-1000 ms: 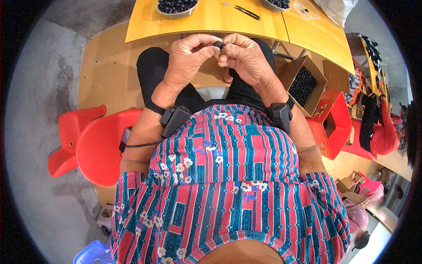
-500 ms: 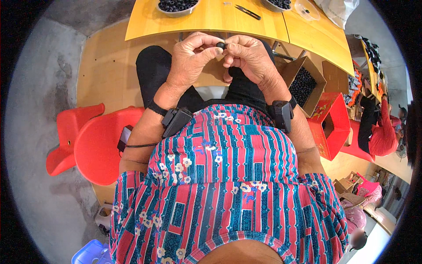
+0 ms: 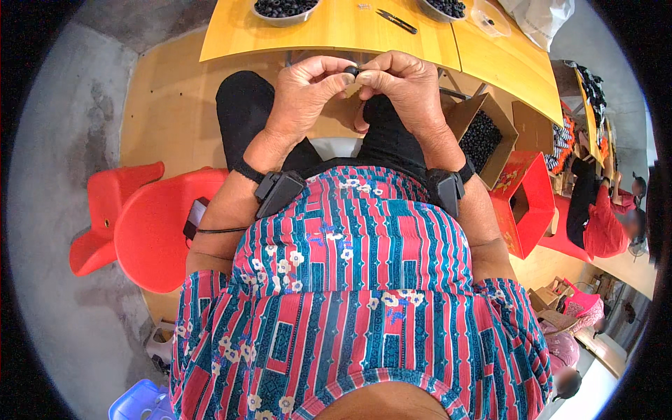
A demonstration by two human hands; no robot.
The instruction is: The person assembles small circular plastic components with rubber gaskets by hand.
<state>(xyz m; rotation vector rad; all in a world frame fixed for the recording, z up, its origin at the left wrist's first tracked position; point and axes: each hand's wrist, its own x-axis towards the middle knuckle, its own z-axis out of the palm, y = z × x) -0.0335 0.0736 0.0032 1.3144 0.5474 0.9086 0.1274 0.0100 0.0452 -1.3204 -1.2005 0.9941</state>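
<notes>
Above my lap, just in front of the table edge, both hands meet at a small round black piece [image 3: 351, 71], too small to tell its exact kind. My left hand [image 3: 301, 94] pinches it between thumb and forefinger. From the other side, my right hand [image 3: 404, 89] has thumb and forefinger closed at the same piece, the tips touching or nearly touching it. On the yellow table [image 3: 350, 35] beyond lie a pair of thread snips [image 3: 397, 21] and a bowl [image 3: 285, 22] of similar black pieces.
A second bowl [image 3: 442, 15] of black pieces and a clear dish [image 3: 492, 21] stand farther right. By my right knee sits a cardboard box [image 3: 507, 131] filled with black pieces, beside a red box [image 3: 514, 234]. Red chairs [image 3: 164, 227] stand at left. Other people [image 3: 605, 220] sit far right.
My right hand has turned slightly, its wrist shifting, with its curled fingers now less visible. The black piece stays between my fingertips. The person at far right has moved an arm.
</notes>
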